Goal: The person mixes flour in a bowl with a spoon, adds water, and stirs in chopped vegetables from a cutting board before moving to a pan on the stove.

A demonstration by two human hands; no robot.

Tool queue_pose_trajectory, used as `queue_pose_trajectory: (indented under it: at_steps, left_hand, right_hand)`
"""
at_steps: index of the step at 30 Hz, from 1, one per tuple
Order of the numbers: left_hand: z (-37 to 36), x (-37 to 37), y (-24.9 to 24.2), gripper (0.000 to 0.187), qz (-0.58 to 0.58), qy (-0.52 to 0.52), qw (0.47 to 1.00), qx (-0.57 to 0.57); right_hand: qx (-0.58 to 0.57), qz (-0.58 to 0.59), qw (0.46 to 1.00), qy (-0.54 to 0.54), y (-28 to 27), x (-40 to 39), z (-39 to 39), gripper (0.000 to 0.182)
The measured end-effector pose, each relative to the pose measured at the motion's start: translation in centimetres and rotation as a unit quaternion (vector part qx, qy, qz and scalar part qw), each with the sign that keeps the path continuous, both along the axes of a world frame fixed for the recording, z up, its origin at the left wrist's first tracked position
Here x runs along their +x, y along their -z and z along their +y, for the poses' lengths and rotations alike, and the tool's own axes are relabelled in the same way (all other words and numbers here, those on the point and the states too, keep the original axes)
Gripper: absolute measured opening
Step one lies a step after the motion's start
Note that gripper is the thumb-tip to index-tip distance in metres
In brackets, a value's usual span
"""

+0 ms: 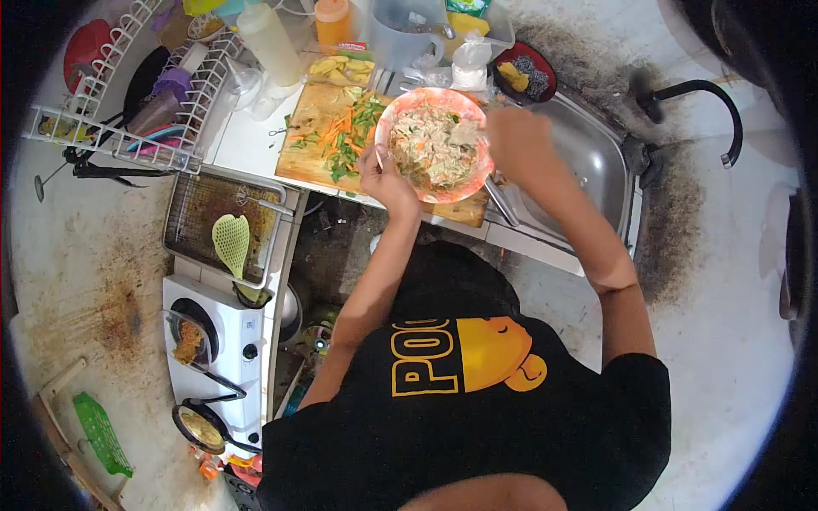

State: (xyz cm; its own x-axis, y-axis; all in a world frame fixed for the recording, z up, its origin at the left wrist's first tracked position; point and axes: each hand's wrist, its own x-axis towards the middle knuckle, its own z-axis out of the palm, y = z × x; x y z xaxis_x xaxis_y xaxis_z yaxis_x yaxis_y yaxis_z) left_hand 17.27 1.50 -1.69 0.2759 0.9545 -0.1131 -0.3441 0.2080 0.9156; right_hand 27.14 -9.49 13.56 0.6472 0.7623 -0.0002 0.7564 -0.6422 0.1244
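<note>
My left hand (390, 184) grips the rim of a red-and-white bowl (385, 119), thumb over the edge, and tilts it a little above the cutting board. Inside is a pale, wet mixture (430, 140) with shredded vegetables. At the bowl's right side my right hand (520, 140) is closed and blurred by motion, around what looks like a spoon (467, 134) dipping into the mixture. The wooden cutting board (302, 162) under the bowl bears chopped greens (345, 149) and carrot strips (328, 128). A knife handle (503, 204) sticks out below the bowl.
A steel sink (588, 157) with a black faucet (707, 89) lies to the right. Bottles (266, 43) and a clear pitcher (400, 38) stand behind the board. On the left are a dish rack (192, 102), a fryer basket (192, 213) and a stove (230, 328) with pans.
</note>
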Motion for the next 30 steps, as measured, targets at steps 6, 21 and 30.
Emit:
queue_pose_trajectory:
  at_steps: [6,21,30]
  left_hand:
    - [0.1,-0.2,0.3,0.03,-0.012,0.035,0.999,-0.033]
    - [0.4,0.0,0.0,0.028,-0.085,-0.007,0.993,-0.083]
    - [0.2,0.0,0.1,0.03,-0.051,-0.013,0.997,-0.052]
  right_hand:
    - [0.056,0.001,0.994,-0.094,0.3,4.2,1.6,0.018]
    - [0.05,0.02,0.928,-0.368,1.6,4.8,-0.8,0.024]
    - [0.065,0.008,0.974,-0.218,-0.9,-1.8,-7.8,0.031]
